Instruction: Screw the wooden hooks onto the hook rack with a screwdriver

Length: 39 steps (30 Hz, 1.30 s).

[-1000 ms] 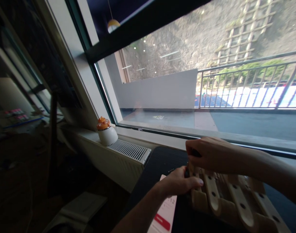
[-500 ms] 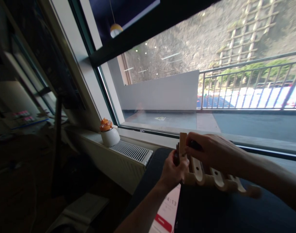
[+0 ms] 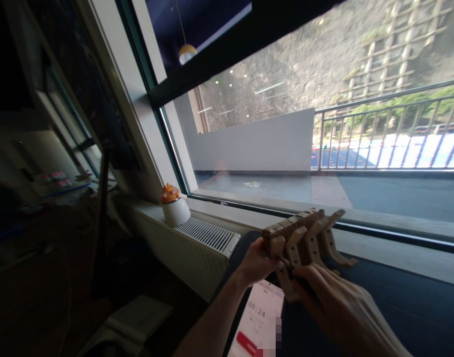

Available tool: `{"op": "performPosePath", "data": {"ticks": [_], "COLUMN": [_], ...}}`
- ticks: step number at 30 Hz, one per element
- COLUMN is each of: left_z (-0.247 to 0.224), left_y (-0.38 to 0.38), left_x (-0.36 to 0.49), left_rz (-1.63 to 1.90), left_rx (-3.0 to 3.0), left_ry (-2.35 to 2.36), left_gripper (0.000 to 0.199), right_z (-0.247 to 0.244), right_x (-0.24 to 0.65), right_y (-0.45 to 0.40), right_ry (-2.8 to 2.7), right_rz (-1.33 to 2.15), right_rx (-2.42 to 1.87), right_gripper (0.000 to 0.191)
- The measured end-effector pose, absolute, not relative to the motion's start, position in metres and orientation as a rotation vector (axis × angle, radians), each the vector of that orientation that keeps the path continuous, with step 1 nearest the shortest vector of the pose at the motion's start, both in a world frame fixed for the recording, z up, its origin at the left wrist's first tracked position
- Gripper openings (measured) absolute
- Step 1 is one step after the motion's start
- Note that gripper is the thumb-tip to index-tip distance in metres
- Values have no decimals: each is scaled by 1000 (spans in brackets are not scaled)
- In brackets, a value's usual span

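A wooden rack (image 3: pixel 299 223) with several curved, drilled hooks stands tilted over the dark table, its hooks toward me. My left hand (image 3: pixel 257 263) grips its left end, fingers wrapped round the nearest hook. At the lower part of that hook is my right hand (image 3: pixel 333 292), fingers closed together around something dark that is mostly hidden. A phone (image 3: pixel 255 317) with a timer on its screen lies below my left hand.
Dark table (image 3: pixel 409 292) under the rack, against the window sill. To the left, a white radiator (image 3: pixel 208 240) bears a white pot (image 3: pixel 176 211) with an orange top. A large window with a railing outside is ahead.
The rack has turned, so its long back bar is now on top and its hooks face me. My right hand has moved down from its upper end to the nearest hook's lower part.
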<state>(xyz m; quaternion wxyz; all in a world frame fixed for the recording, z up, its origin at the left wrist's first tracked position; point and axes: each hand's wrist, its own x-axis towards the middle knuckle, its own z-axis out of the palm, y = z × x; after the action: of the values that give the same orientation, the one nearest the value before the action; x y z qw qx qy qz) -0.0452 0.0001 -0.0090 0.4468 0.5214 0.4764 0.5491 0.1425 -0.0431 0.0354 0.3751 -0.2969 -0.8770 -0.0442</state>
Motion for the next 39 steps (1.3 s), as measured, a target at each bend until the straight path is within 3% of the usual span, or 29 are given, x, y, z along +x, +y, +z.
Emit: {"op": "performPosePath", "data": {"ticks": [8,15,18,23,28,33,39], "left_z": [-8,-12,-14,-15,-16,-10,-12], "left_y": [-9,-9,-9,-10,-14,-20,-19], "left_x": [-14,-16,-17,-12,-6,-3,-5], "left_rz": [1474,1358,1370,1465,1480,1427,1396], "left_rx": [1326,1266,1282,1397,1429,1450,1418], "left_ry": [1203,1062,1073,1242,1453,1511,1567], "left_gripper": [36,53,49,39,43,45,47], "right_z": [38,40,38,29,24,27,20], "right_x": [161,163,162,162,162,159,161], "right_y": [-46,-49,-49,-50,-53,-54,-41], "right_ry": [-2287,-2247,-2257,-2342,-2435,-2291,-2096], "right_rz": [-66,-27,-45,-115,-60,-82,331], "right_rx": [-855,-861,-867,-939,-935,-988,-1105], "right_gripper": [23,23,22,21,28,20,18]}}
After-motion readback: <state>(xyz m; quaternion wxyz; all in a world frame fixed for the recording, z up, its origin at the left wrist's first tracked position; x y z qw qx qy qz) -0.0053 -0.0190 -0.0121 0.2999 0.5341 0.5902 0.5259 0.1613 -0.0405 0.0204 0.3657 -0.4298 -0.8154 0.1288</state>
